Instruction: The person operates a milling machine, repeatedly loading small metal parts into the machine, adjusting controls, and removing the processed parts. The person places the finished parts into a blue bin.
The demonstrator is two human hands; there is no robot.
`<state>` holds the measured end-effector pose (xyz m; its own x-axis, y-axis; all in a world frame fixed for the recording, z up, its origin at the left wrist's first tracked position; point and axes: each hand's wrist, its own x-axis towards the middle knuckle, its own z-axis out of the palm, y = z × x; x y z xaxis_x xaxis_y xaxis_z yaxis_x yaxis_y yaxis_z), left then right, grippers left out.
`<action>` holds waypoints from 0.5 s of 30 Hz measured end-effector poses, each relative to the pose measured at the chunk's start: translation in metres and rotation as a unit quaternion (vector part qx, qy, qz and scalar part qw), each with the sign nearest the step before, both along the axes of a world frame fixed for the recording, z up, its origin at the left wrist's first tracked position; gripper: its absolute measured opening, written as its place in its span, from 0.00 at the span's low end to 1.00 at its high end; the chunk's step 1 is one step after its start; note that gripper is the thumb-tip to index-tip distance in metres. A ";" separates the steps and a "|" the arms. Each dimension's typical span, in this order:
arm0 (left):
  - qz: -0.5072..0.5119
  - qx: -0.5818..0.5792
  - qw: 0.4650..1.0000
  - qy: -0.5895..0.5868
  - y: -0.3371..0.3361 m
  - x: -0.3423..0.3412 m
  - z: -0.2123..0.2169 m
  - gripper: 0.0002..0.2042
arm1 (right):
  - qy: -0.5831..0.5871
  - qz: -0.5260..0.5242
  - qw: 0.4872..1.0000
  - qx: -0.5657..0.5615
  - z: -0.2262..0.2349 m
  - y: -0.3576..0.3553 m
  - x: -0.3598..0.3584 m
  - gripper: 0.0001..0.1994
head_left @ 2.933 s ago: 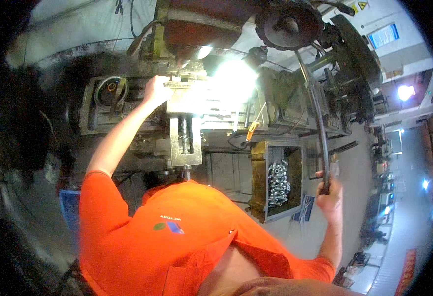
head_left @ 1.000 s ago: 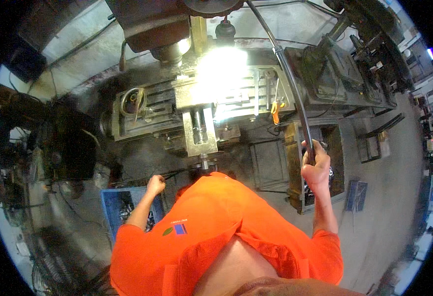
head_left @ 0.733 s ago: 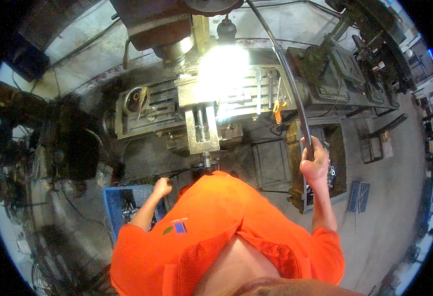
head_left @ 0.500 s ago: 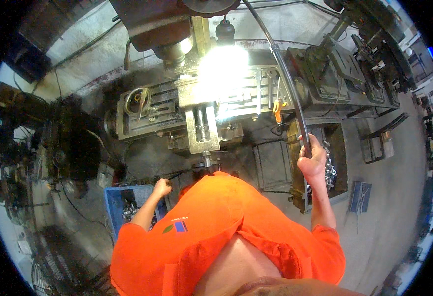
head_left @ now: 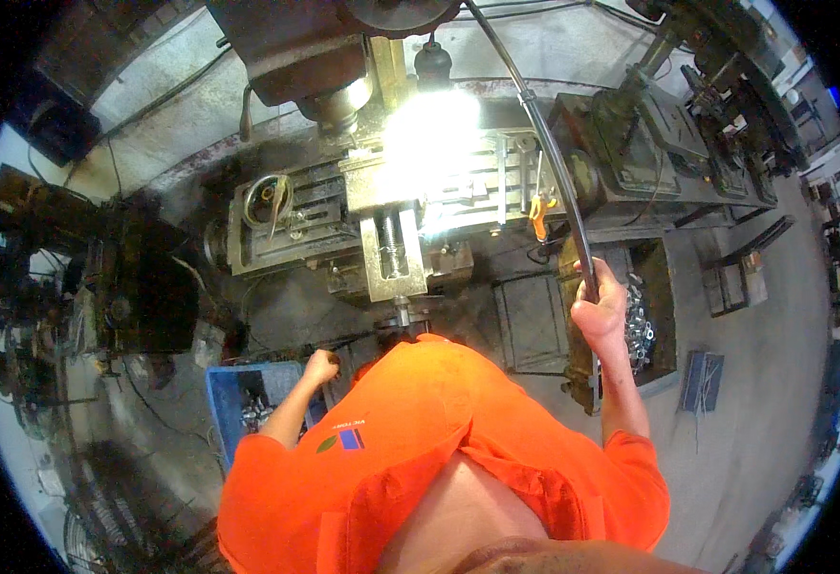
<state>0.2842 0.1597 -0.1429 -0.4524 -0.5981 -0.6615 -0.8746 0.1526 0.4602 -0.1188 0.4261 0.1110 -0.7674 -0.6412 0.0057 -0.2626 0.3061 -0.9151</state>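
Observation:
My right hand is wrapped round the lower end of a long black lever, which runs up and away towards the top of the machine. Low on the left, my left hand is closed in a fist beside a blue crate; a small dark bit shows at its fingers, too little to name. Between the hands, on the slotted machine table, sits a vise with its screw towards me. Above it hangs the machine's spindle head. Glare from a lamp hides part of the vise area.
Metal parts fill some of the blue crate and of a metal bin at right. An orange-handled tool and a wrench lie on the table's right end. Another machine stands at far right, and a blue tray on the floor.
My right hand and the lever's end have shifted slightly left. The left fist has moved a little to the right and down. Both hands keep their closed shape.

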 end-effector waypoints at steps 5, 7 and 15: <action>-0.002 -0.005 1.000 -0.001 -0.001 0.001 -0.002 0.09 | -0.009 0.009 1.000 -0.017 -0.009 -0.001 -0.004 0.20; 0.006 0.000 1.000 0.001 -0.001 -0.002 0.003 0.09 | -0.007 0.004 1.000 -0.012 -0.009 -0.002 -0.004 0.19; 0.004 -0.007 1.000 -0.020 -0.004 -0.015 0.012 0.10 | 0.009 -0.006 1.000 0.015 -0.013 -0.011 -0.005 0.18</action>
